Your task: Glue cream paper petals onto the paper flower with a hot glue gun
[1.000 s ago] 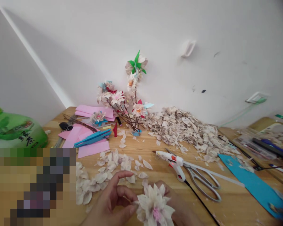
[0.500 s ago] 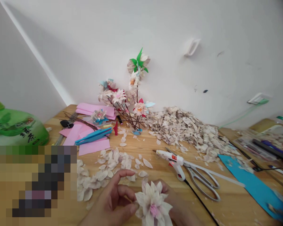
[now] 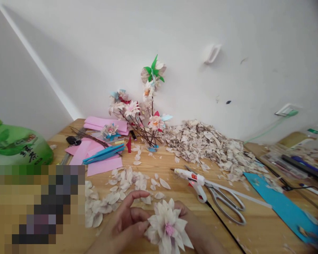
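Observation:
A handmade flower [image 3: 169,229] with pale dried petals and a pink centre faces me at the bottom middle. My left hand [image 3: 127,220] is at its left side, thumb and a curled finger against the edge of the petals while the index finger arches away above. Behind the flower, my right hand [image 3: 187,213] grips it; most of those fingers are hidden by petals. Loose petals [image 3: 129,180] lie just beyond my left hand. To the right rest a white glue gun [image 3: 193,180] with a red light and grey-handled scissors [image 3: 225,199].
Finished flowers on twig stems [image 3: 153,123] stand in a small cup at the back. A heap of dried petals [image 3: 201,144] lies along the wall. Blue sheet [image 3: 288,208] is at right, pink sheets [image 3: 106,167] and a green bottle [image 3: 18,144] at left.
The flower has risen slightly and moved a little left, turning up more towards me. Both hands stay at it; the whole view has shifted slightly.

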`<act>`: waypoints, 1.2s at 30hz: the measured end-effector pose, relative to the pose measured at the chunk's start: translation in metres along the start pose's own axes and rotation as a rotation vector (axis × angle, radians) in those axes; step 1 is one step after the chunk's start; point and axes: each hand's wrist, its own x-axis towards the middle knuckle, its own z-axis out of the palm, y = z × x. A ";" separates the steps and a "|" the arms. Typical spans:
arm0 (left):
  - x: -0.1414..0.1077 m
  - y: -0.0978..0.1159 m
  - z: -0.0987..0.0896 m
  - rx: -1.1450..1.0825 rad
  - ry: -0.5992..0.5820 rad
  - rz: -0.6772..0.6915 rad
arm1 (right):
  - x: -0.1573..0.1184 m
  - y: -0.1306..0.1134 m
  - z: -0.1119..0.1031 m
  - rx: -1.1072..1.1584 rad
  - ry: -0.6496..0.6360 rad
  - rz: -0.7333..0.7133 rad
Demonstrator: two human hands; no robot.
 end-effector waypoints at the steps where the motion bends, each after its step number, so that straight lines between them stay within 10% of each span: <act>1: 0.001 0.000 -0.001 -0.033 -0.010 -0.008 | 0.000 0.001 0.001 0.018 0.017 -0.023; 9: 0.009 -0.010 -0.009 -0.009 -0.041 0.041 | -0.001 0.008 0.010 0.188 0.043 -0.075; 21: 0.012 -0.013 -0.008 0.653 0.535 0.468 | 0.001 0.014 0.018 0.440 -0.029 0.051; 36: 0.007 -0.012 -0.011 0.977 0.401 0.800 | -0.003 0.017 0.019 0.452 -0.149 0.150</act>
